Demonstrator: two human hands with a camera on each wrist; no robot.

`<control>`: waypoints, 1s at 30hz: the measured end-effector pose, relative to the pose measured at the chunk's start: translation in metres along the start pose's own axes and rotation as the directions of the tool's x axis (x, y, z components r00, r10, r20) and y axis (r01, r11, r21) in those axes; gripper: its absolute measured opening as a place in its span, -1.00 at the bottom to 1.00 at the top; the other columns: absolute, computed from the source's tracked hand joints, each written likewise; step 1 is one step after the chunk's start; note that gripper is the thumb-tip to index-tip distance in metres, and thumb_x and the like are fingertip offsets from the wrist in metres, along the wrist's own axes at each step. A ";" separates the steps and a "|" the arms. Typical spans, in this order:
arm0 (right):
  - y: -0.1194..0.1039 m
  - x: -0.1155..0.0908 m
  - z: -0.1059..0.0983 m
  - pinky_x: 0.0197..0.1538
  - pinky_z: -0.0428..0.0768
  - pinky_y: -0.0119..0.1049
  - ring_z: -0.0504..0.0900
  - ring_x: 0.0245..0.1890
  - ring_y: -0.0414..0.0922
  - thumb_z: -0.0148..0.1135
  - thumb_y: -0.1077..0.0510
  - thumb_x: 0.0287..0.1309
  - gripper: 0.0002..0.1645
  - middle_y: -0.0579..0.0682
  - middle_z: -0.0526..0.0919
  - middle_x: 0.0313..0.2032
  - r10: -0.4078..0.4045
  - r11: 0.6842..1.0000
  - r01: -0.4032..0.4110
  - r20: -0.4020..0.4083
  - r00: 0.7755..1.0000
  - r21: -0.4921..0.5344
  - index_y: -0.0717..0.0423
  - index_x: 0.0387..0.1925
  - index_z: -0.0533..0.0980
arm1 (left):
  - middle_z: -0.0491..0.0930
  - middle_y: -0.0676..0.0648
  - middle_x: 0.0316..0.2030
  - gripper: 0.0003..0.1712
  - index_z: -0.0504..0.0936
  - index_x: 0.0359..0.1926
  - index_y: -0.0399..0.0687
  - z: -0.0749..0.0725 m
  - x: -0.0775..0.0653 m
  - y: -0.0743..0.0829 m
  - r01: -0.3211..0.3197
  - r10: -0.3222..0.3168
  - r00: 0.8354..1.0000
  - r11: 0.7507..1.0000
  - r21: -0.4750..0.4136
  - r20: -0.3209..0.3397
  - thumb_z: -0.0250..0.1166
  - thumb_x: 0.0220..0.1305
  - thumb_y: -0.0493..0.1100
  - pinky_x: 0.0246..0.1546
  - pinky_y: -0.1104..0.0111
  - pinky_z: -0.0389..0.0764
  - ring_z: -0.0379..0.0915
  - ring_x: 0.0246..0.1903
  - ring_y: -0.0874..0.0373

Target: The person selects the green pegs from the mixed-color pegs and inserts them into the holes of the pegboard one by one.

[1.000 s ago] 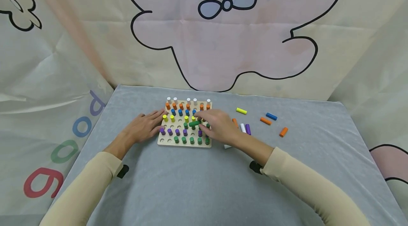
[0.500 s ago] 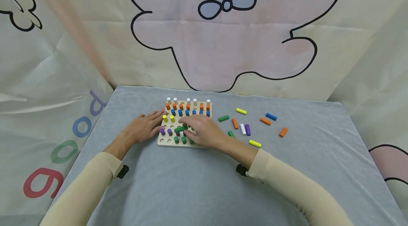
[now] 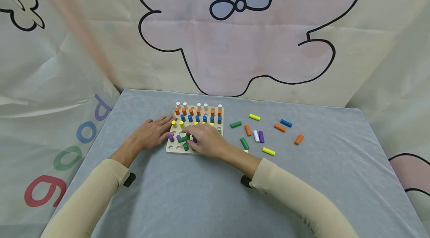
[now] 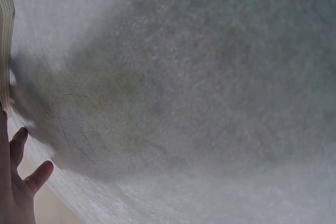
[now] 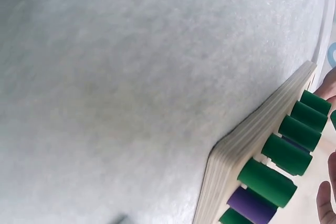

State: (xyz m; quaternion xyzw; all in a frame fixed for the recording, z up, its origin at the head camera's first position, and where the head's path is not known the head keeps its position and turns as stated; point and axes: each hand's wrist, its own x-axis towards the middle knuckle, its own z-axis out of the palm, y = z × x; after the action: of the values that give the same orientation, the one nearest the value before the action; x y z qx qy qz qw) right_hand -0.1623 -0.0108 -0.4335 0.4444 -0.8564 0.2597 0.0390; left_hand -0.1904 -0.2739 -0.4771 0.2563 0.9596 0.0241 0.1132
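A wooden pegboard (image 3: 170,152) carries rows of white, orange, blue, yellow, purple and green pegs. Over its front half, my right hand (image 3: 208,141) pinches a green peg (image 3: 183,139) between thumb and fingers, the peg lying almost level above the board. My left hand (image 3: 151,133) lies flat at the board's left edge, fingers extended and touching it. In the right wrist view, a row of green pegs (image 5: 268,182) stands along the board's near edge, and part of the right fingers (image 5: 326,203) shows at the frame's edge. The left wrist view shows the left fingers (image 4: 39,177) beside the board.
Loose pegs lie on the grey cloth right of the board, among them a green peg (image 3: 236,124), a yellow peg (image 3: 268,151), a purple peg (image 3: 261,136), a blue peg (image 3: 286,122) and an orange peg (image 3: 299,139). A printed curtain (image 3: 255,55) hangs behind the table.
My right hand has moved left and slightly toward the board's front with the green peg in its fingers. Loose pegs it had covered now show. My left hand has stayed in place.
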 end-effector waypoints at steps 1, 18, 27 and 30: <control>0.000 0.001 0.001 0.05 0.59 -0.28 0.69 -0.11 -0.16 0.38 0.16 0.21 -0.63 -0.02 0.74 -0.10 -0.003 1.000 0.003 -0.001 1.000 0.004 0.12 0.06 0.60 | -0.02 -0.15 0.55 -0.20 0.04 0.56 -0.11 0.000 -0.001 0.000 0.001 -0.001 1.000 1.000 0.002 0.001 -0.01 0.51 0.19 0.25 -0.28 0.25 0.03 0.47 -0.20; -0.002 0.006 0.021 0.07 0.57 -0.25 0.69 -0.05 -0.15 0.37 0.19 0.22 -0.62 -0.04 0.74 -0.06 -0.043 0.999 0.043 0.003 0.999 -0.017 0.12 0.07 0.60 | -0.02 -0.13 0.55 -0.21 0.04 0.56 -0.10 0.000 -0.002 0.001 -0.008 0.008 1.000 1.000 0.005 -0.011 0.00 0.51 0.16 0.24 -0.26 0.27 0.04 0.47 -0.18; -0.006 0.008 0.027 0.14 0.54 -0.23 0.67 0.02 -0.14 0.40 0.14 0.20 -0.54 -0.05 0.72 0.02 -0.023 0.999 0.024 0.029 0.999 -0.045 0.08 0.14 0.58 | -0.04 -0.12 0.56 -0.22 0.02 0.57 -0.07 0.002 -0.001 0.000 -0.002 0.002 1.000 1.000 0.004 -0.006 -0.02 0.52 0.17 0.25 -0.27 0.24 0.02 0.48 -0.17; -0.005 0.008 0.029 0.14 0.54 -0.25 0.67 -0.01 -0.15 0.40 0.15 0.20 -0.55 -0.06 0.72 0.00 -0.027 0.999 0.028 0.029 0.999 -0.044 0.08 0.13 0.59 | -0.04 -0.12 0.56 -0.22 0.02 0.57 -0.07 0.002 -0.001 -0.001 -0.004 0.004 1.000 1.000 0.000 -0.008 -0.01 0.52 0.16 0.25 -0.26 0.25 0.02 0.48 -0.17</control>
State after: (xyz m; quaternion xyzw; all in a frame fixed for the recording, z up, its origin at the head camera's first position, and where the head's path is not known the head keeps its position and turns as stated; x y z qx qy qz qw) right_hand -0.1583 -0.0333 -0.4543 0.4588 -0.8562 0.2340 0.0403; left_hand -0.1893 -0.2751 -0.4787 0.2580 0.9596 0.0252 0.1093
